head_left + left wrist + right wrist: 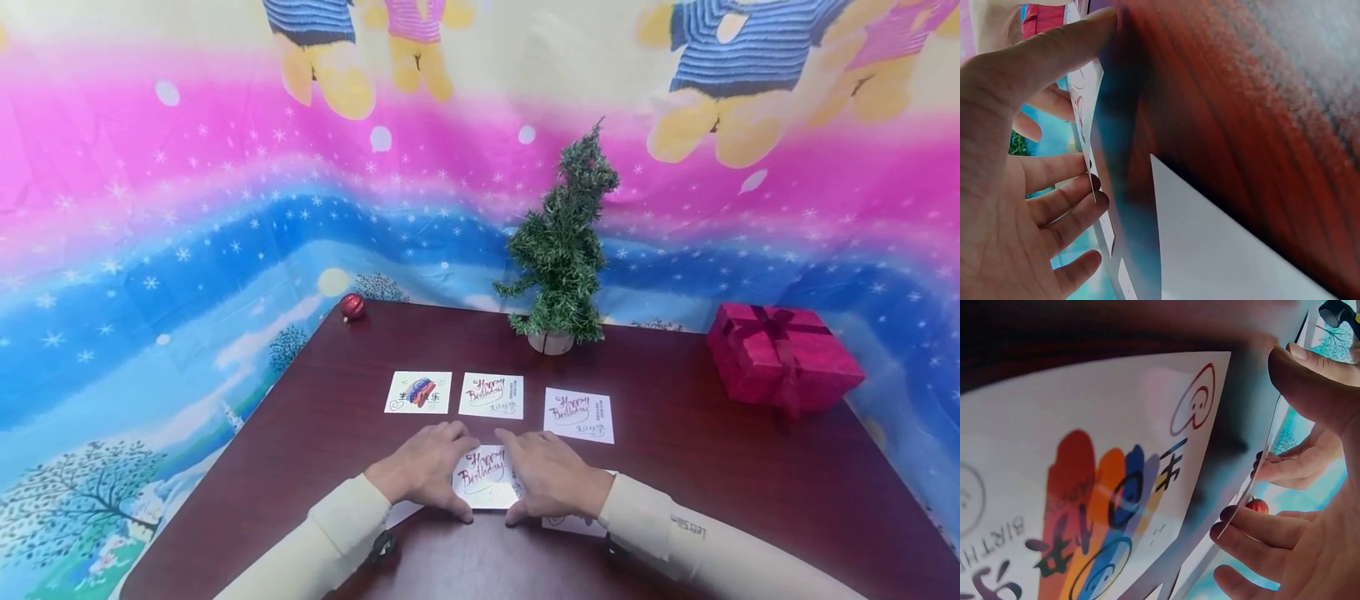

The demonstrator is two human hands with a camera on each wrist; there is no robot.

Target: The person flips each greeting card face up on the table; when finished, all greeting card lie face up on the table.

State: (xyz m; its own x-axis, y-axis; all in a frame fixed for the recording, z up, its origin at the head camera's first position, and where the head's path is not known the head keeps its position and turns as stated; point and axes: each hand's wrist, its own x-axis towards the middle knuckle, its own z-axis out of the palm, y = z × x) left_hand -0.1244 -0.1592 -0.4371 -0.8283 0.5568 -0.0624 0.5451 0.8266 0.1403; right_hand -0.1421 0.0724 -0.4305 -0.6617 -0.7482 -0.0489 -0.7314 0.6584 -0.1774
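Between both hands is a white "Happy Birthday" card (486, 477) with red lettering, near the table's front edge. My left hand (426, 469) holds its left side, thumb toward me and fingertips (1094, 181) at the edge. The right hand (557, 477) holds the opposite side the same way. Close by the left wrist lies another white card (1210, 250), partly hidden by the arm in the head view. A card with rainbow stripes and smiley drawings (1116, 487) lies by the right wrist, mostly covered by the forearm in the head view.
Beyond the hands lie a colourful card (417, 392) and two "Happy Birthday" cards, one central (491, 396) and one right (579, 415). Further back are a red bauble (352, 307), a small artificial tree (558, 250) and a red gift box (783, 358). A printed cloth hangs behind.
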